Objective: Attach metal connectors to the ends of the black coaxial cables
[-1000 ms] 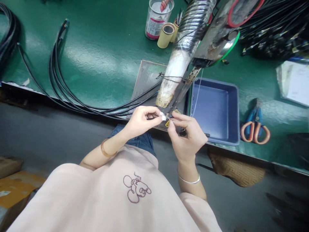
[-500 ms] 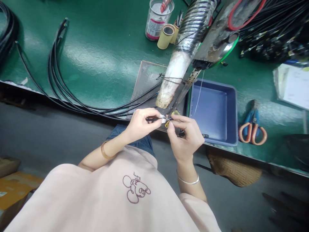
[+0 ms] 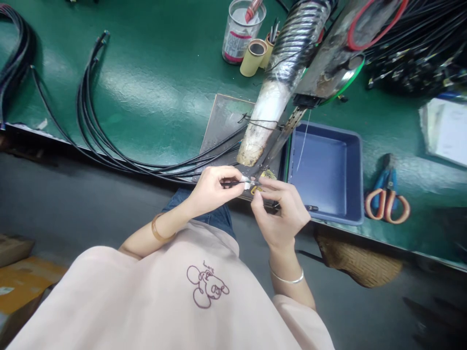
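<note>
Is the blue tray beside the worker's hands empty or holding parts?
Empty. The blue tray shows a bare floor from wall to wall; only a thin pale strand hangs over it from the machine above.

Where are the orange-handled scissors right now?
In the head view, the orange-handled scissors lie on the green bench top at the person's far right, just right of the blue plastic tray and below the white papers.
</note>
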`<state>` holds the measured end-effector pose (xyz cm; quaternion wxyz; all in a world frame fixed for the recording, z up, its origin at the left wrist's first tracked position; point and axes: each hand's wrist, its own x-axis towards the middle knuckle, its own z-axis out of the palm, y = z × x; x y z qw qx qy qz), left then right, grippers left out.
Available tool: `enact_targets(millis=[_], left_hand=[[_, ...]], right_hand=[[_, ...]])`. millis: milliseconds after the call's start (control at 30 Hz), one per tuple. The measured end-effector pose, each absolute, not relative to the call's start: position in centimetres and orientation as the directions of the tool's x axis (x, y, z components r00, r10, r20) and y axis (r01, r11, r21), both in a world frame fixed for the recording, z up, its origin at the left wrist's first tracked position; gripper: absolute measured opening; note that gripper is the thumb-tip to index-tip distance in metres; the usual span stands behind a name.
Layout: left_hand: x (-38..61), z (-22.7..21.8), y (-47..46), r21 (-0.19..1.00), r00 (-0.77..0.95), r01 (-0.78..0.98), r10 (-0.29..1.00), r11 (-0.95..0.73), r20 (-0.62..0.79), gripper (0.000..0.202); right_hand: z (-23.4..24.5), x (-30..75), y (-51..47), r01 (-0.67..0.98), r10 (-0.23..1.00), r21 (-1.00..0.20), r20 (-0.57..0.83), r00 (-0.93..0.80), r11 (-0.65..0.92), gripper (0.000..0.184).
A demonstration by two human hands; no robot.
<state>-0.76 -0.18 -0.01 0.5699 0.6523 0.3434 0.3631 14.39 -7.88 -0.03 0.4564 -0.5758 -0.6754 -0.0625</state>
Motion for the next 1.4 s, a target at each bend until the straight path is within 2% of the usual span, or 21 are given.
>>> enact_targets(millis=[233,467,533,667,800,933,1067,1267,1400], left_hand=[[-1.5,0.5,-0.3,0.992,0.559,0.058,0.828,-0.108,0.057,0.010],[-2.8,1.1,-0.4,0.987,0.717,0.065,0.695,-0.146,0.056,0.012],[-3.3,1.3,-0.4,0.986,0.758,0.062,0.650,-0.156,0.055,0.011],[-4.3,1.6,-0.3,0.984,0.796,0.074,0.603,-0.163,0.041,0.013],[-4.7,1.3,0.0,0.967,0.732,0.082,0.674,-0.240,0.105,0.013],[-4.2,0.2,0.9,0.883,0.568,0.176,0.777,-0.435,0.269,0.014],[-3.3,-0.9,2.4,0.763,0.366,0.315,0.814,-0.564,0.451,0.016],[-2.5,-1.8,3.8,0.595,0.377,0.470,0.758,-0.652,0.532,0.017],[-2.1,-2.1,4.4,0.522,0.389,0.500,0.717,-0.691,0.578,0.017]], right_hand=[[-0.1,14.3,-8.7,0.838,0.707,-0.414,0.706,0.049,0.355,0.017],[0.4,14.5,-10.5,0.813,0.699,-0.390,0.714,-0.029,0.432,0.018],[0.1,14.8,-11.1,0.773,0.693,-0.438,0.721,-0.003,0.458,0.019],[-0.7,15.7,-11.9,0.646,0.676,-0.596,0.719,0.164,0.477,0.015],[-1.1,16.3,-12.0,0.664,0.527,-0.529,0.817,0.233,0.528,0.002],[-0.4,16.3,-12.0,0.752,0.493,-0.448,0.849,0.189,0.483,0.007],[0.9,15.6,-11.8,0.824,0.590,-0.380,0.804,0.070,0.421,0.015],[2.0,15.7,-12.2,0.820,0.651,-0.360,0.759,-0.020,0.445,0.015],[2.4,16.8,-12.8,0.862,0.708,-0.341,0.706,-0.028,0.374,0.014]])
